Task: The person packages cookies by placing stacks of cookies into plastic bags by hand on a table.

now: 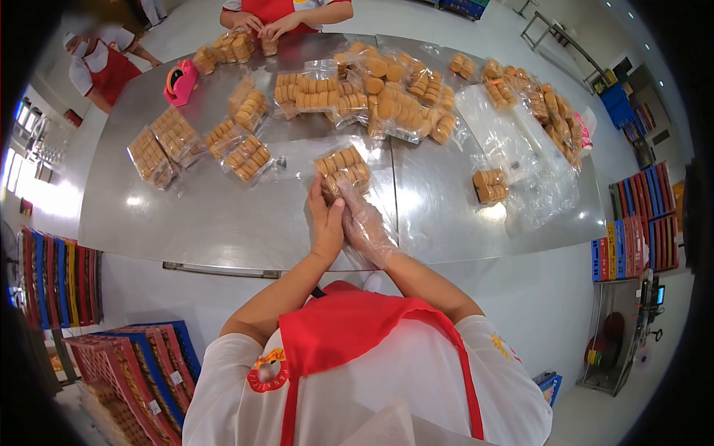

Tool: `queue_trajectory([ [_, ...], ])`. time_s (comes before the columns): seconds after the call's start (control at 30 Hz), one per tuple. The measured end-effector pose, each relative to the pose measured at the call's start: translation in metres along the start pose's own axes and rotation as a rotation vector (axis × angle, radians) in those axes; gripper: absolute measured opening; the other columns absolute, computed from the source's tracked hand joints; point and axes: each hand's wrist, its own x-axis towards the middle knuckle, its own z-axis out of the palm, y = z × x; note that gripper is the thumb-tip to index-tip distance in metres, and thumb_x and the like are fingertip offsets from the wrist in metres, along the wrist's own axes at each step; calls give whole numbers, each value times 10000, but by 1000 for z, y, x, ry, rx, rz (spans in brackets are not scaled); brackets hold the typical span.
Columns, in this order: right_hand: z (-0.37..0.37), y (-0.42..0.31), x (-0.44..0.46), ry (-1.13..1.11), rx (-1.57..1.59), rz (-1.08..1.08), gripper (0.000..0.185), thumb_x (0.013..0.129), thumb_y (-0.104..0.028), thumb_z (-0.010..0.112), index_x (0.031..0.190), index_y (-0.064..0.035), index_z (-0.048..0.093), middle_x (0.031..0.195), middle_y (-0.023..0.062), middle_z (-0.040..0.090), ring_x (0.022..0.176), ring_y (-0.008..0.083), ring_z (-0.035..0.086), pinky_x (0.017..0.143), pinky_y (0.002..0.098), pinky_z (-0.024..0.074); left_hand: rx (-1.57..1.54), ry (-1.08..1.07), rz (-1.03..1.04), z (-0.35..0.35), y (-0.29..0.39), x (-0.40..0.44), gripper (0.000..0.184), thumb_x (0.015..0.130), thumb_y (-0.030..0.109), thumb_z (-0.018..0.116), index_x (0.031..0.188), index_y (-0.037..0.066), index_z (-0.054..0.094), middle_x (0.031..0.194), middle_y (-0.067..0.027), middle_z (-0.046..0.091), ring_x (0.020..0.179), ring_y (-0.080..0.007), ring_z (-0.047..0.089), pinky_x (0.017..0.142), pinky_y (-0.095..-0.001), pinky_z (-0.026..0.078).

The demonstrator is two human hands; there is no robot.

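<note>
A clear bag of round biscuits (343, 165) stands near the middle of the steel table (223, 227), between my two hands at its near end. My left hand (325, 219) is bare, its fingers against the left side of the bag. My right hand (362, 221) wears a clear plastic glove and presses on the bag's near right part. Both hands touch at the wrists. Left of them lie more packed biscuit bags (247, 157). To the right, a small biscuit pack (491, 186) sits by some empty plastic bags (532, 145).
Many biscuit bags (316, 93) are piled along the far side. A pink tape dispenser (180, 83) stands at the far left. A co-worker's hands (271, 26) hold biscuits across the table; another person (104, 63) is at the left. Stacked crates (141, 364) stand lower left.
</note>
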Motion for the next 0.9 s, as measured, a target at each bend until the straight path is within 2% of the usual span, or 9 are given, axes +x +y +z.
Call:
queue_trajectory([
  [0.07,-5,0,0,-40,-73,171,590,957,-76,569,1499,-149,347,1234,254,618,1112,417,621,902,413,498,14,-21,-5,-1,-4,-1,665,932,208,506,1518,30,246,1466,-229,311,1346,-359,342,1150,-427,264],
  [0.17,0,5,0,130,-64,-53,591,952,-87,577,1494,-125,345,1227,264,617,1114,436,612,885,419,503,-27,-32,-8,0,-12,0,672,918,193,523,1512,28,256,1461,-225,316,1341,-360,350,1145,-426,275],
  [0.3,-4,4,-1,134,-90,-81,525,934,-68,595,1434,-96,436,1195,268,624,1089,453,609,874,420,507,-330,23,-86,3,-3,0,634,899,129,534,1487,30,319,1444,-213,339,1334,-348,362,1116,-422,315],
  [0.37,0,11,-3,237,-87,-185,466,923,-67,616,1375,-92,511,1132,253,645,1012,439,637,843,410,518,-50,-29,-2,-10,8,7,568,906,101,523,1454,43,387,1437,-208,342,1328,-337,375,1086,-408,347],
  [0.47,-25,10,-15,157,-375,-209,344,895,-82,657,1231,-59,590,992,181,665,839,344,663,721,412,530,253,-10,162,-36,3,46,473,926,108,520,1394,58,480,1421,-200,380,1302,-315,416,1045,-383,384],
  [0.6,-7,29,-10,487,365,316,241,891,-184,700,974,20,602,710,38,574,599,120,527,543,303,451,157,-186,67,-32,7,102,364,943,175,548,1278,37,588,1258,-189,569,1160,-288,550,978,-334,434],
  [0.7,-16,18,7,238,745,518,243,926,-234,663,952,2,610,711,29,579,560,104,493,506,278,412,218,-445,-124,-24,3,128,339,960,212,531,1199,-12,617,1059,-101,661,981,-207,599,899,-328,466],
  [0.8,-14,26,14,251,755,504,209,963,-223,610,933,-18,593,719,10,576,564,83,497,516,243,407,305,-416,-201,-24,-1,140,302,957,207,536,1135,-8,651,984,-80,679,897,-203,607,838,-318,471],
  [0.9,-14,28,8,276,936,522,199,971,-220,598,959,-22,583,735,5,576,575,84,506,537,238,433,278,-452,-544,-32,-11,149,229,942,187,551,1064,29,664,934,-54,657,835,-183,594,726,-308,478],
])
